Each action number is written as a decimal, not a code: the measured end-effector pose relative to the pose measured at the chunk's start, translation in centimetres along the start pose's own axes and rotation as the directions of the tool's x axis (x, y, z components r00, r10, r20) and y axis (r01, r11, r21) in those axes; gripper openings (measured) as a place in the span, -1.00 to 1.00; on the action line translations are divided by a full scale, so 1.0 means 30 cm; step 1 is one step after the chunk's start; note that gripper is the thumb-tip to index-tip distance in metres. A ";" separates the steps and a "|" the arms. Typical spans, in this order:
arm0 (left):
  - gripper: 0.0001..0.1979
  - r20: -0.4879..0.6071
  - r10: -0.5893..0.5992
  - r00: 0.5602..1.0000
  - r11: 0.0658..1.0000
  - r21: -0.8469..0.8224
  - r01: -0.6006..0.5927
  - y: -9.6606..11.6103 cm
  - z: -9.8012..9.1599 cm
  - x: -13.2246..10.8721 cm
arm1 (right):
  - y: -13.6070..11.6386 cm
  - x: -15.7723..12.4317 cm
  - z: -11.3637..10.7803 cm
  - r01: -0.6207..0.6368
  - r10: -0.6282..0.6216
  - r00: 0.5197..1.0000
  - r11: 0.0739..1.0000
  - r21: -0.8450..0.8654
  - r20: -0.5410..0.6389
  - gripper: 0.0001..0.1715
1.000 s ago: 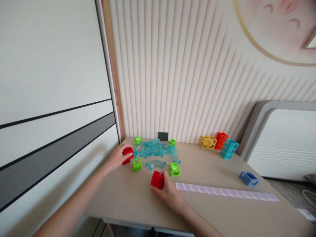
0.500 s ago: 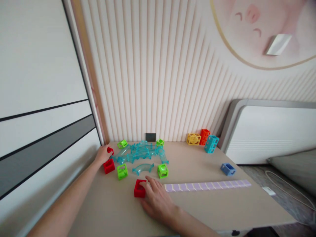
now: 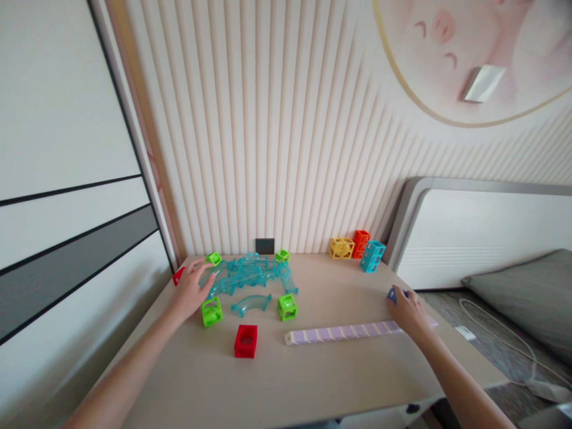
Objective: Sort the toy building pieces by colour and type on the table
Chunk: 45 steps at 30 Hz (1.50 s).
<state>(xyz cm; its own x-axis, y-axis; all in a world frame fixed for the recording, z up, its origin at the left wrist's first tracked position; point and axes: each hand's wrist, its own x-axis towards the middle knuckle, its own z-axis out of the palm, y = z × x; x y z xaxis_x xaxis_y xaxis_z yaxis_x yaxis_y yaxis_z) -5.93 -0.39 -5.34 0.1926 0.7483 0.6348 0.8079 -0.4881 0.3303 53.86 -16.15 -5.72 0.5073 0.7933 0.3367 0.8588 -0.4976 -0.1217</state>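
Observation:
Fingers of my right hand (image 3: pixel 410 311) are closed round a small blue cube block (image 3: pixel 392 294) near the right side of the table, mostly covered by them. My left hand (image 3: pixel 192 289) is over the far left of the table, fingers stretched out beside a green block (image 3: pixel 214 259) and the clear teal track pieces (image 3: pixel 241 280). A red block (image 3: pixel 177 276) shows partly behind that hand. Closer to me, another red block (image 3: pixel 245 341) with a round hole stands alone. Two green blocks (image 3: pixel 211 311) and a curved teal track piece (image 3: pixel 251 304) lie between.
Yellow (image 3: pixel 342 248), orange (image 3: pixel 361 243) and turquoise (image 3: pixel 372 256) blocks stand by the wall at the back right. A flat purple strip (image 3: pixel 344 333) lies across the table front. A white cabinet (image 3: pixel 75 268) borders the left side; a grey headboard (image 3: pixel 473 232) is right.
My right hand has left the near red block and moved right onto the blue block. My left hand has shifted right, away from the far red block. The view has turned slightly.

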 end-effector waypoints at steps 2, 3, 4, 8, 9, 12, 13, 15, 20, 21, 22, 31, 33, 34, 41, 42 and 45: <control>-0.64 0.044 0.023 0.999 0.998 -0.059 -0.020 0.095 0.019 -0.040 | -0.019 0.006 0.016 0.046 -0.048 0.998 0.998 0.035 0.045 -0.58; -0.64 0.070 0.030 0.997 0.997 -0.080 -0.025 0.137 0.032 -0.057 | -0.053 0.005 0.020 0.084 -0.087 0.995 0.995 0.054 0.052 -0.59; -0.62 0.087 0.029 0.996 0.995 -0.100 -0.020 0.172 0.046 -0.071 | -0.103 0.002 0.020 0.128 -0.132 0.990 0.989 0.077 0.053 -0.61; -0.58 0.086 -0.015 0.996 0.992 -0.122 0.026 0.252 0.086 -0.103 | -0.420 -0.029 -0.018 0.411 -0.431 0.902 0.848 0.335 -0.016 -0.61; -0.58 0.088 -0.011 0.996 0.994 -0.107 0.021 0.262 0.090 -0.109 | -0.514 -0.039 -0.035 0.469 -0.496 0.867 0.782 0.411 -0.045 -0.61; -0.60 0.084 0.046 0.995 0.999 -0.018 -0.045 0.281 0.082 -0.126 | -0.789 -0.051 -0.077 0.554 -0.622 0.782 0.665 0.501 -0.040 -0.60; -0.60 0.079 0.069 0.995 0.997 0.027 -0.071 0.288 0.077 -0.133 | -0.869 -0.047 -0.082 0.562 -0.641 0.768 0.664 0.493 -0.013 -0.58; -0.62 0.064 0.098 0.993 0.987 0.124 -0.105 0.300 0.066 -0.145 | -1.005 -0.030 -0.073 0.583 -0.672 0.740 0.659 0.475 0.025 -0.56; -0.66 0.043 0.097 0.994 0.971 0.214 -0.104 0.316 0.067 -0.164 | -1.165 0.016 -0.001 0.620 -0.717 0.695 0.636 0.460 0.053 -0.50; -0.67 0.046 0.099 0.994 0.972 0.209 -0.107 0.316 0.070 -0.166 | -1.164 0.026 0.007 0.629 -0.720 0.692 0.636 0.448 0.051 -0.48; -0.67 0.047 0.104 0.994 0.972 0.206 -0.111 0.315 0.073 -0.167 | -1.152 0.037 0.012 0.634 -0.718 0.695 0.642 0.432 0.047 -0.47; -0.75 0.056 0.126 0.990 0.968 0.212 -0.135 0.312 0.091 -0.175 | -0.770 0.288 0.035 0.361 -0.367 0.930 0.922 0.143 0.020 -0.50; -0.76 0.055 0.128 0.990 0.970 0.199 -0.137 0.313 0.095 -0.176 | -0.695 0.334 0.057 0.290 -0.292 0.956 0.952 0.095 0.014 -0.47; -0.76 0.054 0.130 0.990 0.972 0.190 -0.138 0.312 0.096 -0.176 | -0.667 0.351 0.069 0.260 -0.262 0.965 0.962 0.078 0.014 -0.46; -0.77 0.040 0.114 0.993 0.988 0.100 -0.117 0.308 0.100 -0.176 | -0.603 0.386 0.146 0.145 -0.146 0.989 0.987 0.066 0.024 -0.48; -0.78 0.044 0.115 0.992 0.989 0.092 -0.118 0.309 0.100 -0.176 | -0.600 0.380 0.152 0.144 -0.146 0.989 0.986 0.078 0.016 -0.50; -0.80 0.068 0.129 0.989 0.987 0.088 -0.134 0.313 0.101 -0.178 | -0.589 0.348 0.162 0.150 -0.150 0.989 0.979 0.142 -0.011 -0.63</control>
<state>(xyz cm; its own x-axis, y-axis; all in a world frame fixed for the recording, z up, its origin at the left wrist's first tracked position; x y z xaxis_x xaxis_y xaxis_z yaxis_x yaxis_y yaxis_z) 2.31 -7.61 -7.74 0.3325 0.7081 0.6229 0.8207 -0.5427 0.1788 44.34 2.62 -4.58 0.3722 0.8548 0.3616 0.9264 -0.3184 -0.2009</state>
